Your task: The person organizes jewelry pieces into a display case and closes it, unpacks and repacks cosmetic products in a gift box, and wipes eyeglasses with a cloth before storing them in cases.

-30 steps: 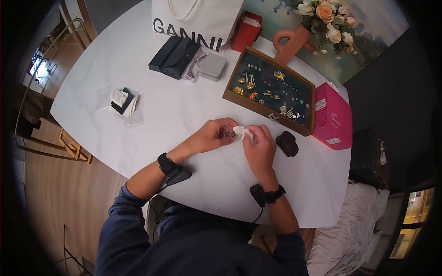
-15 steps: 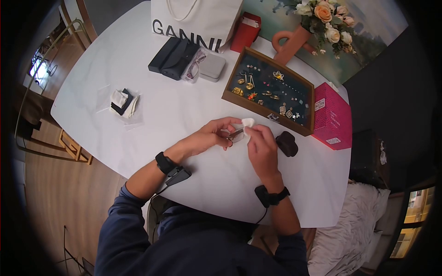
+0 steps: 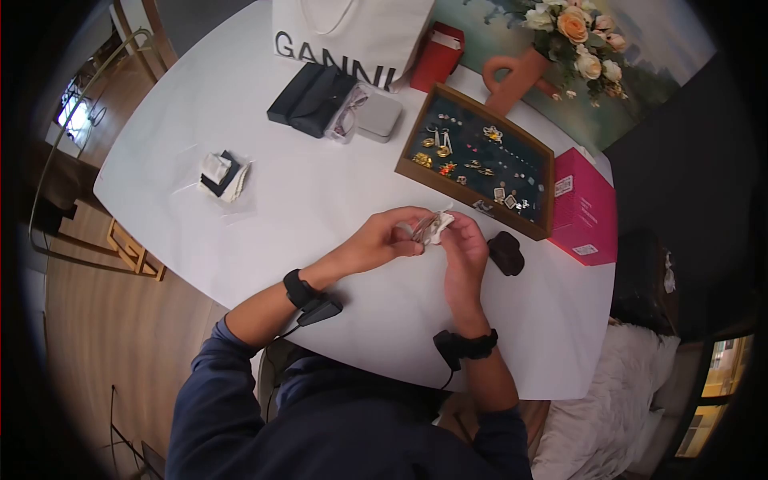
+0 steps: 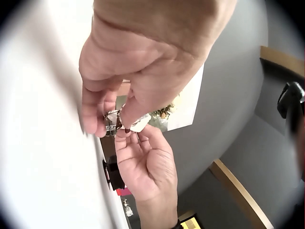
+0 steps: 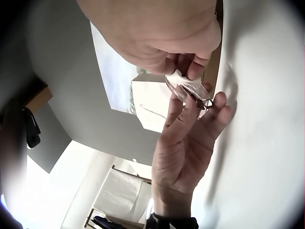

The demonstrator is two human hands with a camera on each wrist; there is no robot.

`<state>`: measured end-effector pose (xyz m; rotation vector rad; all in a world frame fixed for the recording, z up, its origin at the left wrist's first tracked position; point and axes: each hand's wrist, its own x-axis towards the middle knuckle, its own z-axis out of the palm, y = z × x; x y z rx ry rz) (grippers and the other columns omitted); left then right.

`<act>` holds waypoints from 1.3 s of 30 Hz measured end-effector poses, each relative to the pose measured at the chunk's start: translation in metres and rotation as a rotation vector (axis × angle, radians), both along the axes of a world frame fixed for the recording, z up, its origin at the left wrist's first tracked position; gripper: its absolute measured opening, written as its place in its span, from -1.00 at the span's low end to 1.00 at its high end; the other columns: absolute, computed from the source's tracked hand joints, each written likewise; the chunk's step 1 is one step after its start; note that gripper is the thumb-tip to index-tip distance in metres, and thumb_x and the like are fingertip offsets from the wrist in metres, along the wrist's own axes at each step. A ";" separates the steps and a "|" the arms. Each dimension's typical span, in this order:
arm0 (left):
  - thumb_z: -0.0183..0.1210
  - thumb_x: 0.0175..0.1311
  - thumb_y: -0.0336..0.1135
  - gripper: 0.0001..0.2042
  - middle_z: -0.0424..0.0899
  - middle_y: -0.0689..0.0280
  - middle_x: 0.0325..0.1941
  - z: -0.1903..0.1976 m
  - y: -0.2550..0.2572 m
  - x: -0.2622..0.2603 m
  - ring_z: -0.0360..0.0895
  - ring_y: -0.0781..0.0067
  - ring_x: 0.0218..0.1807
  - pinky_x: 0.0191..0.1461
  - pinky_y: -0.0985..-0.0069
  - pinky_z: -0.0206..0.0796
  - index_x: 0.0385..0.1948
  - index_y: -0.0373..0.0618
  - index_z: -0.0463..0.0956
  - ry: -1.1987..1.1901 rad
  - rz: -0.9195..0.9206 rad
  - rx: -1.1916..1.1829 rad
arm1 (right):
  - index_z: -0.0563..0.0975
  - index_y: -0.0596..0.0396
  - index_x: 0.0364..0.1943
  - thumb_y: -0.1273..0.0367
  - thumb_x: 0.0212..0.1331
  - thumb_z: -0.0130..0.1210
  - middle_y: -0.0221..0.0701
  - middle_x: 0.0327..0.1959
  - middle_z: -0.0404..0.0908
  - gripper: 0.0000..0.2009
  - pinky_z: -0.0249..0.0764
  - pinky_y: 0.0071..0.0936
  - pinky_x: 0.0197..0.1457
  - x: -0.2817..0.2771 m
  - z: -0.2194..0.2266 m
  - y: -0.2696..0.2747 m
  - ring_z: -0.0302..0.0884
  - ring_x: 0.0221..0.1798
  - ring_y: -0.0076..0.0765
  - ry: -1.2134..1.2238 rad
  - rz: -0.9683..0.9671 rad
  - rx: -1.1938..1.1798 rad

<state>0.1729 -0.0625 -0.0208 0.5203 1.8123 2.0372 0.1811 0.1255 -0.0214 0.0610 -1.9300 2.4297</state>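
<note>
Over the middle of the table, my left hand (image 3: 382, 240) holds a pair of glasses (image 5: 206, 102) with a thin frame and clear lenses, thumb and fingers pinching it. My right hand (image 3: 466, 254) pinches a small white cloth (image 3: 437, 230) against a lens. Seen from the right wrist, the cloth lies over the lens edge between the two hands' fingertips. Folded glasses parts show between the left fingers in the left wrist view, partly hidden by them. A dark brown case (image 3: 506, 254) lies on the table just right of my right hand.
A wooden jewellery tray (image 3: 480, 210) with several earrings stands ahead, beside a pink box (image 3: 588, 212). Farther back are black cases (image 3: 308, 100), a grey case (image 3: 379, 118), a red box (image 3: 438, 58) and a white paper bag (image 3: 352, 32). Folded cloths (image 3: 224, 176) in clear plastic lie left.
The cloth has moved down from above the glasses onto the lens, with my right hand turning around it. My left hand still holds the glasses. The head view has shifted slightly.
</note>
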 end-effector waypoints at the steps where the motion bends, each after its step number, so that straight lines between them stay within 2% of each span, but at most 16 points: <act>1: 0.20 0.36 -0.67 -0.49 0.59 0.28 -0.01 -0.001 0.002 0.001 0.66 0.53 -0.05 0.08 0.54 0.51 0.35 -0.24 0.38 0.009 0.048 0.014 | 0.53 0.28 0.03 0.57 0.38 0.07 -0.34 -0.05 0.66 -0.81 0.53 -0.52 0.07 0.000 0.002 -0.002 0.60 -0.03 -0.54 0.016 -0.019 0.016; 6: 0.26 0.33 -0.65 -0.45 0.58 0.29 -0.05 -0.006 0.002 -0.001 0.68 0.52 -0.14 0.03 0.55 0.56 0.37 -0.26 0.37 0.016 0.135 0.128 | 0.55 0.26 -0.05 0.60 0.37 0.07 -0.35 -0.15 0.68 -0.86 0.51 -0.59 -0.04 -0.003 0.004 0.004 0.60 -0.10 -0.59 -0.016 0.083 0.025; 8: 0.26 0.31 -0.64 -0.46 0.55 0.32 -0.11 -0.003 0.001 -0.001 0.65 0.59 -0.28 -0.06 0.59 0.53 0.35 -0.23 0.41 0.085 0.204 0.162 | 0.56 0.25 -0.08 0.61 0.35 0.07 -0.37 -0.19 0.69 -0.87 0.49 -0.62 -0.09 -0.001 0.002 0.004 0.60 -0.14 -0.61 -0.018 0.136 -0.014; 10: 0.25 0.34 -0.62 -0.51 0.52 0.34 -0.12 0.007 -0.002 0.000 0.64 0.60 -0.27 -0.08 0.61 0.53 0.32 -0.23 0.43 0.041 0.233 0.128 | 0.57 0.25 -0.13 0.63 0.32 0.10 -0.42 -0.26 0.69 -0.89 0.48 -0.65 -0.14 0.006 0.002 0.001 0.58 -0.21 -0.64 -0.055 0.231 0.174; 12: 0.24 0.36 -0.60 -0.55 0.49 0.36 -0.14 0.006 -0.003 -0.002 0.63 0.62 -0.27 -0.09 0.63 0.52 0.29 -0.23 0.44 -0.005 0.259 0.096 | 0.58 0.25 -0.15 0.63 0.30 0.12 -0.43 -0.28 0.69 -0.90 0.47 -0.66 -0.15 0.011 0.007 -0.007 0.58 -0.24 -0.65 -0.064 0.236 0.190; 19: 0.20 0.43 -0.55 -0.76 0.55 0.39 -0.15 -0.018 -0.012 -0.020 0.56 0.64 -0.12 -0.06 0.59 0.46 0.06 -0.18 0.44 -0.028 0.348 0.355 | 0.60 0.26 -0.18 0.59 0.31 0.15 -0.45 -0.31 0.69 -0.93 0.49 -0.68 -0.13 0.005 0.007 0.011 0.58 -0.26 -0.68 -0.038 0.157 0.342; 21: 0.20 0.43 -0.56 -0.76 0.55 0.40 -0.16 -0.009 -0.022 -0.025 0.55 0.65 -0.10 -0.02 0.58 0.46 0.05 -0.16 0.44 0.026 0.397 0.365 | 0.60 0.26 -0.17 0.60 0.33 0.15 -0.46 -0.29 0.69 -0.93 0.48 -0.68 -0.12 0.005 0.006 0.011 0.58 -0.25 -0.68 -0.054 0.180 0.337; 24: 0.23 0.41 -0.56 -0.68 0.56 0.37 -0.12 0.022 -0.034 -0.022 0.57 0.60 -0.08 0.05 0.52 0.48 0.12 -0.18 0.38 0.263 0.727 0.284 | 0.61 0.25 -0.14 0.58 0.35 0.15 -0.46 -0.22 0.69 -0.92 0.48 -0.68 -0.07 -0.002 0.007 -0.002 0.58 -0.17 -0.69 -0.001 0.152 0.277; 27: 0.26 0.40 -0.54 -0.67 0.57 0.35 -0.10 0.050 -0.042 -0.012 0.58 0.56 -0.04 0.07 0.51 0.49 0.12 -0.20 0.38 0.506 0.743 0.373 | 0.60 0.27 -0.10 0.58 0.37 0.12 -0.41 -0.11 0.70 -0.89 0.51 -0.58 0.02 -0.011 0.028 -0.041 0.63 -0.06 -0.56 0.041 0.198 0.163; 30: 0.31 0.35 -0.56 -0.62 0.57 0.35 -0.03 0.063 -0.041 -0.005 0.57 0.60 -0.01 0.09 0.57 0.44 0.11 -0.23 0.38 0.443 0.777 0.350 | 0.59 0.28 -0.06 0.59 0.36 0.09 -0.39 -0.02 0.69 -0.85 0.54 -0.46 0.08 -0.003 0.057 -0.062 0.65 0.05 -0.39 0.003 0.257 -0.054; 32: 0.29 0.38 -0.55 -0.65 0.59 0.33 -0.03 0.047 -0.043 -0.010 0.58 0.56 -0.01 0.10 0.54 0.46 0.11 -0.22 0.38 0.423 0.736 0.304 | 0.59 0.25 -0.03 0.61 0.29 0.08 -0.32 0.05 0.68 -0.79 0.55 -0.38 0.11 -0.005 0.055 -0.044 0.65 0.13 -0.21 0.186 0.167 0.297; 33: 0.26 0.41 -0.54 -0.68 0.61 0.30 -0.02 0.039 -0.042 -0.014 0.60 0.52 -0.01 0.11 0.50 0.47 0.11 -0.21 0.39 0.407 0.705 0.266 | 0.59 0.25 -0.03 0.61 0.29 0.08 -0.32 0.05 0.68 -0.79 0.55 -0.38 0.11 -0.004 0.054 -0.028 0.65 0.13 -0.21 0.179 0.135 0.311; 35: 0.27 0.39 -0.55 -0.72 0.63 0.33 -0.11 0.030 -0.035 -0.015 0.61 0.51 -0.09 0.10 0.49 0.47 0.04 -0.17 0.40 0.259 0.583 0.328 | 0.59 0.19 -0.03 0.62 0.20 0.10 -0.29 0.02 0.66 -0.74 0.55 -0.39 0.11 0.004 0.049 0.016 0.64 0.09 -0.17 0.271 -0.077 0.746; 36: 0.27 0.38 -0.56 -0.74 0.63 0.33 -0.11 0.029 -0.032 -0.015 0.62 0.52 -0.09 0.10 0.50 0.47 0.00 -0.17 0.42 0.186 0.523 0.301 | 0.60 0.17 -0.06 0.64 0.12 0.12 -0.26 -0.09 0.65 -0.72 0.56 -0.37 0.08 0.009 0.045 0.037 0.64 -0.05 -0.13 0.348 -0.244 0.941; 37: 0.28 0.38 -0.56 -0.76 0.63 0.33 -0.12 0.029 -0.030 -0.014 0.62 0.53 -0.09 0.10 0.50 0.47 -0.03 -0.16 0.43 0.115 0.470 0.268 | 0.57 0.17 0.00 0.62 0.09 0.17 -0.24 -0.03 0.61 -0.66 0.52 -0.28 0.18 0.012 0.035 0.058 0.58 0.03 -0.10 0.226 -0.304 0.856; 39: 0.28 0.36 -0.58 -0.77 0.64 0.34 -0.14 0.018 -0.026 -0.014 0.63 0.54 -0.10 0.09 0.52 0.47 -0.06 -0.16 0.44 0.027 0.358 0.243 | 0.51 0.18 0.14 0.59 0.06 0.23 -0.19 0.14 0.54 -0.53 0.41 -0.14 0.32 0.021 0.028 0.092 0.46 0.23 -0.03 0.358 -0.490 1.200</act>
